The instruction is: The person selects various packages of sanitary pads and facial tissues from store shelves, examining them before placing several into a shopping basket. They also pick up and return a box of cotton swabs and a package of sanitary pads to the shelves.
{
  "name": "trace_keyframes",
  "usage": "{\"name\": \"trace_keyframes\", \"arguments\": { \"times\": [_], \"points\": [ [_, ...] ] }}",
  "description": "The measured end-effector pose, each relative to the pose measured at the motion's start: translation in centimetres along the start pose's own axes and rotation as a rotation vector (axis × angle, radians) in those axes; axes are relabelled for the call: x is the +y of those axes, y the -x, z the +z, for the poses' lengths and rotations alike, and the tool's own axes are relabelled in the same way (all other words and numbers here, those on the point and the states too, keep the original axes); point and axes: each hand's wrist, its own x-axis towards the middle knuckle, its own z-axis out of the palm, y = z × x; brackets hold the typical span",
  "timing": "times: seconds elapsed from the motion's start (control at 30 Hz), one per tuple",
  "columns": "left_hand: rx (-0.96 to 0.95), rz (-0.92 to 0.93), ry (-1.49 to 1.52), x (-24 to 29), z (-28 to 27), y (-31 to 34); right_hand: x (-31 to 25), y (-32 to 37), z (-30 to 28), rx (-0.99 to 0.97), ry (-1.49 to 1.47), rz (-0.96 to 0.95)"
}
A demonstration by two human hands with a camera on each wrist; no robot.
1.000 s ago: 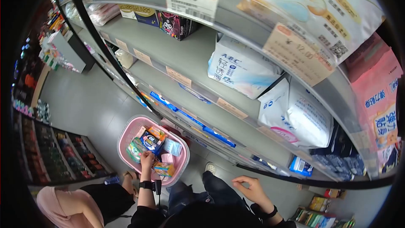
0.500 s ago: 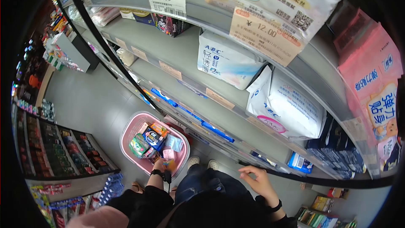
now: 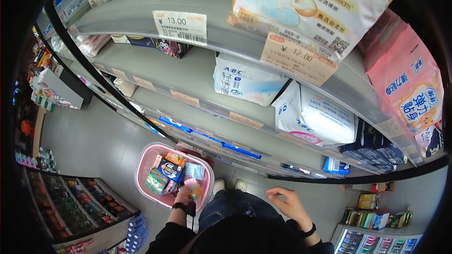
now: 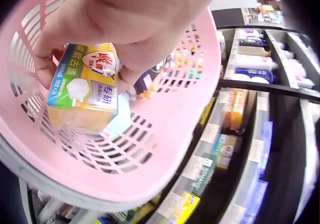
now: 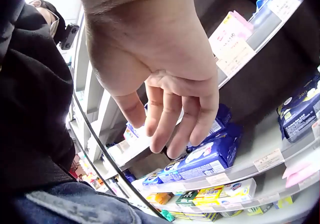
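Note:
A pink basket (image 3: 141, 178) (image 4: 170, 149) stands on the floor, holding several packages, among them a dark blue box (image 3: 171, 170), a green pack (image 3: 157, 180) and a light blue pack (image 3: 194, 170). Inside it my left hand (image 3: 182, 196) (image 4: 120, 24) grips a yellow and green box (image 4: 85, 89) between thumb and fingers, seen close in the left wrist view. My right hand (image 3: 288, 203) (image 5: 160, 79) hangs in the air beside the shelves with relaxed, slightly bent fingers, touching nothing.
Curved shelves carry white ABC packs (image 3: 249, 81), a pink pack (image 3: 405, 75) and price tags (image 3: 181, 27). Blue packs (image 5: 205, 156) lie on a shelf beyond my right hand. A low display shelf (image 3: 80, 197) and blue-capped bottles (image 3: 136, 233) are at the left.
My left hand has moved toward the near side of the basket and now grips the yellow box. The person in pink at the lower left is out of view. The head view has shifted.

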Motion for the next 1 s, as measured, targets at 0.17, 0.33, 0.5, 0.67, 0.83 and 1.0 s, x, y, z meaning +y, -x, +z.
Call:
{"name": "trace_keyframes", "arguments": {
  "times": [0.17, 0.33, 0.5, 0.67, 0.83, 1.0],
  "points": [
    [0.032, -0.824, 0.901, 7.8, -1.2, -0.9, -1.6, -1.5, 0.7, -0.078, 0.09, -0.137],
    [-0.039, -0.513, 0.918, 19.9, -0.1, 0.0, -3.1, -3.6, 2.2, -0.251, 0.096, -0.174],
    [-0.088, -0.271, 0.805, 31.0, 3.2, 1.1, -5.0, -5.2, 4.8, -0.257, 0.163, -0.387],
    [-0.211, -0.081, 0.655, 36.4, 5.2, 2.5, -5.3, -4.9, 5.9, -0.063, 0.198, -0.415],
    [-0.335, 0.005, 0.509, 37.9, 3.7, 2.8, -3.1, -5.7, 2.5, -0.184, -0.54, -0.167],
    [-0.426, 0.201, 0.504, 39.9, 4.6, 3.6, -3.1, -4.5, 0.9, -0.332, -0.934, 0.021]
  ]
}}
